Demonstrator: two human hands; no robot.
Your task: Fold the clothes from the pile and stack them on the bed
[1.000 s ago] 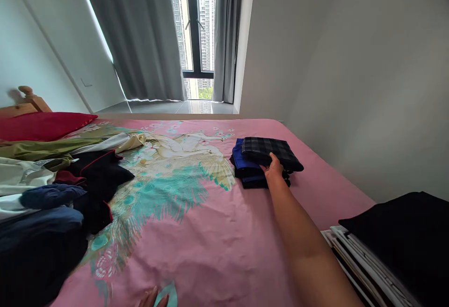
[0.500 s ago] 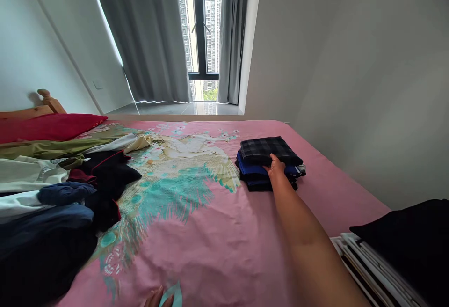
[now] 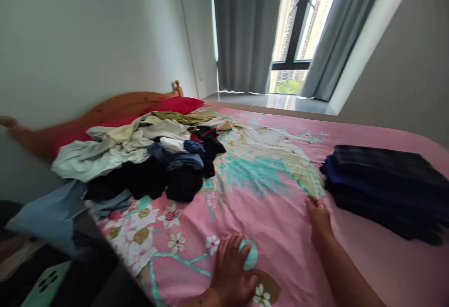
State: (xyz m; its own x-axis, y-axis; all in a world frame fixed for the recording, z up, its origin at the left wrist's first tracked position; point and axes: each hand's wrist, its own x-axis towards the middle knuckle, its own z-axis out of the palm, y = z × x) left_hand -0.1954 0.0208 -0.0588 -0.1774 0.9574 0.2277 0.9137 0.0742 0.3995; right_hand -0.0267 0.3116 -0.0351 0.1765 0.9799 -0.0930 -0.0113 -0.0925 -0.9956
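Note:
My left hand (image 3: 233, 269) lies flat on the pink flowered bedsheet (image 3: 277, 232), fingers stretched out and nothing in them. My right hand (image 3: 318, 215) is just left of a stack of folded clothes (image 3: 386, 185), apart from it. Its fingers are curled in loosely, and I see nothing between them. A dark checked garment (image 3: 379, 157) tops the stack, with blue and black layers below. Across the bed to the left is a loose heap of clothes (image 3: 154, 143) in white, olive, beige, navy and black.
A wooden headboard (image 3: 105, 105) and red pillow (image 3: 175, 105) lie behind the heap. Past the bed's left edge are a light blue cloth (image 3: 52, 218) and a green phone (image 3: 47, 286). Grey curtains (image 3: 245, 31) hang at the window.
The view has swung left, bringing the headboard and whole heap into sight. My right hand has let go of the folded stack and drawn back to its left. More of my left hand shows.

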